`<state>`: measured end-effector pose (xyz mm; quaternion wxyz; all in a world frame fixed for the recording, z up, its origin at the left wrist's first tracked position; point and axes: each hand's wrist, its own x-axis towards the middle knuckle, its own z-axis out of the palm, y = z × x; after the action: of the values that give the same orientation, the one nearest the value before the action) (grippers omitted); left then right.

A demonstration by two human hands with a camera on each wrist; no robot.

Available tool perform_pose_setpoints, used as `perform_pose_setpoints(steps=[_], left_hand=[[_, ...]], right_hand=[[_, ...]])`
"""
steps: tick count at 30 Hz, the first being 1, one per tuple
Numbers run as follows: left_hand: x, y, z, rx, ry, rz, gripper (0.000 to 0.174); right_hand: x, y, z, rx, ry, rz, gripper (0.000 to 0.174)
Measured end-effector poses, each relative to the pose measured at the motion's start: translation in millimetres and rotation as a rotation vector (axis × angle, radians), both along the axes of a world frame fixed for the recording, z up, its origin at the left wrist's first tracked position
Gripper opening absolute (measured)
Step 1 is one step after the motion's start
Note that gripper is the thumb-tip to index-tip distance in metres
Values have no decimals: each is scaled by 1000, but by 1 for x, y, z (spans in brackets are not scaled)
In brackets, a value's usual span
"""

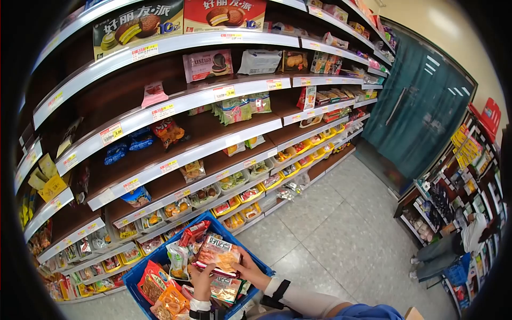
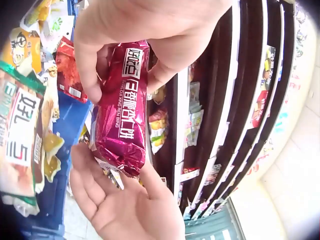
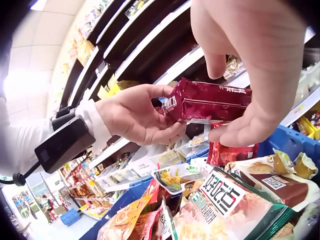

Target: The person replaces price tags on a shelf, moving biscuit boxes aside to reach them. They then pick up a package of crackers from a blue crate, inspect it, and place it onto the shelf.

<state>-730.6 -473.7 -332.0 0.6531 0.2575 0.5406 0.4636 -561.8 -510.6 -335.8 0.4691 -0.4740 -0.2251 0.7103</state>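
Left hand pinched a crimson foil packet near one end, thumb on one side, fingers curled round the other. Right hand lay flat, palm up and fingers spread, just under the packet's free end. It touched or nearly touched the foil, and I could not tell which. It clamped nothing.

The packet's long axis ran from one hand to the other. The left hand had the grip and the right hand was at the loose end. The packet sat in the air just above a blue basket, near and low in the head view. The basket was heaped with other snack bags, and their labels were mostly cut off or blurred.

The head view showed the packet's printed face only small, and the left fingers were hidden behind it.

Further out, curved shelves of snacks rose to the left. A tiled floor ran off to the right. A teal door stood at the far right. A crouched person was by the far right rack, half cut off.
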Motion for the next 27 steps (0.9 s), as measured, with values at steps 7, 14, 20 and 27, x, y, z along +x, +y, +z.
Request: perform_pose_setpoints(steps=[7,14,20,27], left_hand=[[19,-21,46,60,-94,-140,39],[72,-25,63,128,-106,-207,39],[180,-29,63,270,-7,-346,29],[322,-23,68,232,-59,-459,14]], right_hand=[[33,-9,27,372,-69,-176,78],[118,-21,56,552,-135,-130,77],[233,-39,61,627,-169,-180,78],[356,-83,69,610,-280,-354,75]])
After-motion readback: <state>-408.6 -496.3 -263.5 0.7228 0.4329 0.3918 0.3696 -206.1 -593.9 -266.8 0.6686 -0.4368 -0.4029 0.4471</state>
